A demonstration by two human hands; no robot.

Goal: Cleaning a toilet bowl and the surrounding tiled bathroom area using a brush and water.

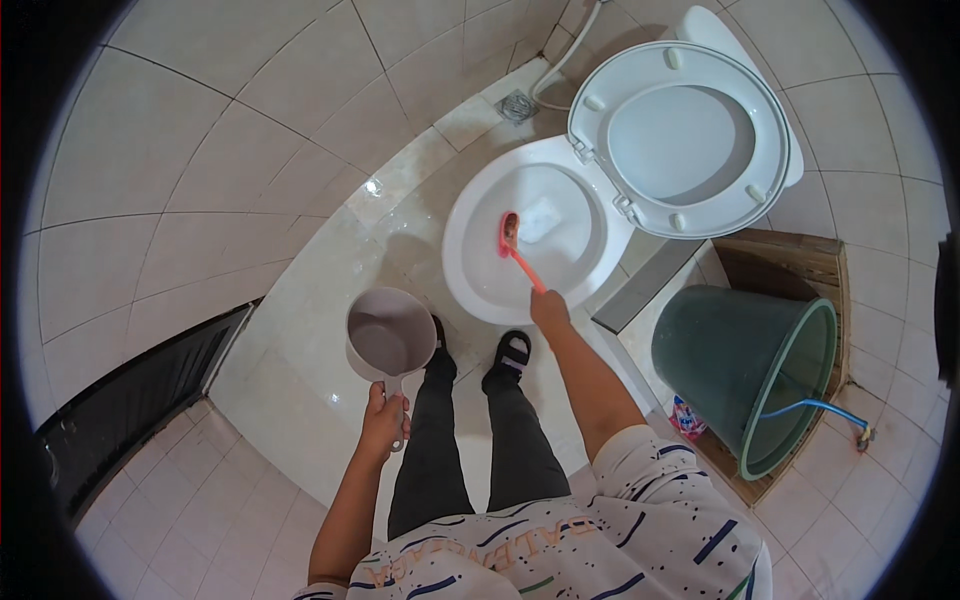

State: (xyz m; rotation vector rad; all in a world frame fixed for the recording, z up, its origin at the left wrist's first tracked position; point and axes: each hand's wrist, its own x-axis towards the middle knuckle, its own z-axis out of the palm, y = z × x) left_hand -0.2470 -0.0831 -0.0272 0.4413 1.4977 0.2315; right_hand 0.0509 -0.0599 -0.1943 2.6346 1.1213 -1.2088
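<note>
Right hand (549, 308) holds an orange-pink brush (514, 246), its head inside the toilet bowl (461, 255); left hand (381, 424) grips a grey dipper (412, 338) by the handle. Scrubbing looks under way, some seemingly left. Bowl shows a bright white patch (540, 219); dipper's contents hard to tell. Farther right, blue hose (822, 405) reaches into green bucket (712, 342).

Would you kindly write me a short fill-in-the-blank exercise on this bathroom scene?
The left hand grips the dipper by its ____.
The right hand holds a ____ that reaches into the toilet bowl.
The bucket that the blue hose enters is ____ in colour.

Missing words: handle; brush; green.
</note>
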